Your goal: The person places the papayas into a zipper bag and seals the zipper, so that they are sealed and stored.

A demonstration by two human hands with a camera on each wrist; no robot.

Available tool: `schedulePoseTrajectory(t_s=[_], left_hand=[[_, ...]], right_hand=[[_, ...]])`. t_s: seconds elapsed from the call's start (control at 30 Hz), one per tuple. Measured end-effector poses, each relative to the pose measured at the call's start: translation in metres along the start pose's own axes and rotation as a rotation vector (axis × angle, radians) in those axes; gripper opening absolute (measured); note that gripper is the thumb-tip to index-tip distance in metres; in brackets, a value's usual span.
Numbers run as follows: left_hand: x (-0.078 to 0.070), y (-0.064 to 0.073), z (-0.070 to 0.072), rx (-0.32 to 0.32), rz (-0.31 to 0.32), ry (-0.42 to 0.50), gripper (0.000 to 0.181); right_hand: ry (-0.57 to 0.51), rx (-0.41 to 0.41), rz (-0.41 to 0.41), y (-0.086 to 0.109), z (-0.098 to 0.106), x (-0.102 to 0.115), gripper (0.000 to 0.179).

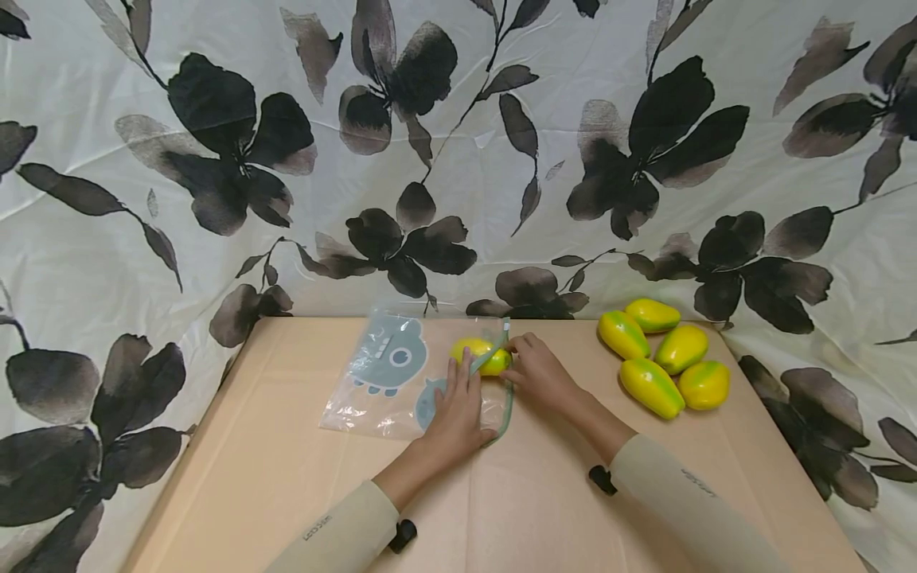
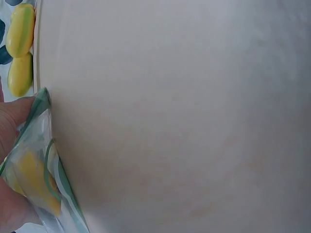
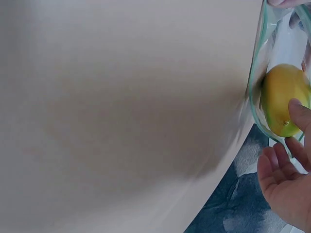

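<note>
A clear plastic zip bag with blue-grey monster prints and a green zip edge lies flat, its mouth towards the right. My left hand lies over the bag near its mouth, thumb and fingers holding the green-edged opening apart. Inside the mouth is a yellow-green papaya, its end facing out. My right hand is at the opening, its thumb on that end and its index finger just below. The other fingers are loosely bent. Through the plastic, the papaya appears yellow in the left wrist view.
Several more yellow-green papayas lie grouped on the right of the light brown board. Behind the board hangs a white cloth with dark flowers, which also shows beyond the board's sides.
</note>
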State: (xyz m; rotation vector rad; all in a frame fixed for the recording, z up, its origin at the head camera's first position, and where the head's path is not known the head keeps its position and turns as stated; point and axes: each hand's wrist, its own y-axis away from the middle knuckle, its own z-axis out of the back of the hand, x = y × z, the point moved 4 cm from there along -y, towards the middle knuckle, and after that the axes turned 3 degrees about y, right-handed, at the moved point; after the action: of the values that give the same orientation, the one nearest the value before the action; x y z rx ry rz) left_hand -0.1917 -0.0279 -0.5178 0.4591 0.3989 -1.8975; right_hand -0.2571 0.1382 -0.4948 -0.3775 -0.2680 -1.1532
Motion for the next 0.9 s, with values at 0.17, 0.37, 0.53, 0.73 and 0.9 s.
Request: schedulePoseTrajectory(t_s=[0.17, 0.37, 0.53, 0.73, 0.9], left_hand=[[0.000, 0.000, 0.001, 0.003, -0.009, -0.012, 0.116], [0.000, 0.001, 0.001, 0.010, -0.011, -0.026, 0.116], [-0.001, -0.001, 0.000, 0.016, -0.019, -0.034, 0.114], [-0.001, -0.001, 0.001, 0.034, 0.006, -0.012, 0.113], [0.000, 0.000, 0.002, 0.037, 0.014, -0.012, 0.113]], right_hand=[[0.025, -0.030, -0.031, -0.003, 0.000, 0.002, 0.049], [0.031, -0.015, -0.051, -0.001, 0.001, -0.001, 0.054], [-0.009, -0.007, -0.053, 0.008, 0.010, -0.010, 0.058], [-0.100, 0.027, -0.098, 0.024, 0.026, -0.020, 0.063], [-0.121, 0.034, -0.119, 0.041, 0.044, -0.030, 0.072]])
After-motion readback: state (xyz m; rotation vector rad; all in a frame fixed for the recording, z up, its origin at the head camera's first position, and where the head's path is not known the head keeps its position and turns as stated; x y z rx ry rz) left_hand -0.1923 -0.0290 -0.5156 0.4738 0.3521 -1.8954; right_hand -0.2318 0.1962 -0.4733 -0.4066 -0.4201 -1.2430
